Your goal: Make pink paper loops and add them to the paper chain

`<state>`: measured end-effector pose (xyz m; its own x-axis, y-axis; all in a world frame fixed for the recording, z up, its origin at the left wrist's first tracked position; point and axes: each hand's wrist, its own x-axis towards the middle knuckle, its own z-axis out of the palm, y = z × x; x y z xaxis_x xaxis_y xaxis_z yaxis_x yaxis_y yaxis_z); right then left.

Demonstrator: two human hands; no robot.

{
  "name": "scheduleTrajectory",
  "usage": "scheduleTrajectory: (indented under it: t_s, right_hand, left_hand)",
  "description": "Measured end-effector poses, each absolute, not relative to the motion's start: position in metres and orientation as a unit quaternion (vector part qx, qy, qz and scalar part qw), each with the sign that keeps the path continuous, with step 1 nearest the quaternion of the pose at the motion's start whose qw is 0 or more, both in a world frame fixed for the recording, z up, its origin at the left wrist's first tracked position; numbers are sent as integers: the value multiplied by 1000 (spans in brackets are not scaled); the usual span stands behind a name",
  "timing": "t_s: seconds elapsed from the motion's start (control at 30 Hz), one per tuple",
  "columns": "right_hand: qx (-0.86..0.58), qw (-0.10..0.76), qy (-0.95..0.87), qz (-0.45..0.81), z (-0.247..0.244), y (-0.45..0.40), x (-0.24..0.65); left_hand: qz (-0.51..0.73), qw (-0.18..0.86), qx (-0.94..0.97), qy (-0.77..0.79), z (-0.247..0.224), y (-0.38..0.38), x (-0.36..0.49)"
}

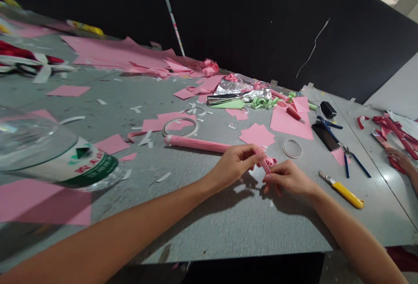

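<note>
1. Over the counter (209, 227), in the head view, we hold a small pink paper strip (265, 167).
2. Fingers of our left hand (237, 162) pinch its upper end; those of our right hand (290, 178) grip its lower end, so neither hand is nearer.
3. Its long axis slants down rightward between them, while a pink paper roll (197, 143) stretches leftward from behind our left hand.

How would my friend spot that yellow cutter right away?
On the grey table, look right for the spread blue pliers. Just in front of them lies the cutter. Its bright yellow sets it apart from those pliers and the red tool farther back.
</note>
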<state>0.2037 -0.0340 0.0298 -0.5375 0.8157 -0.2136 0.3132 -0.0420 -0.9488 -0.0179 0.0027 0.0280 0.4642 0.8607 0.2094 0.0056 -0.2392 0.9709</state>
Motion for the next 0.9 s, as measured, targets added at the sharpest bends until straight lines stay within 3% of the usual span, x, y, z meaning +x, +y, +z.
scheduleTrajectory:
  t_s: [0.13, 0.37, 0.63, 0.9]
  right_hand:
    - [-431, 229, -663, 568, 27, -34, 202]
    - [-416, 188, -684, 569, 25, -33, 203]
    - [-417, 221, -682, 559, 15, -31, 203]
    - [-447, 237, -673, 539, 28, -24, 211]
  left_hand:
    - [339, 502, 719, 340, 25, 0, -17]
    - [376, 426, 749, 341, 29, -5, -20]
    - [348, 507, 742, 267, 22, -4, -14]
    - [297, 476, 755, 340, 27, -5, -18]
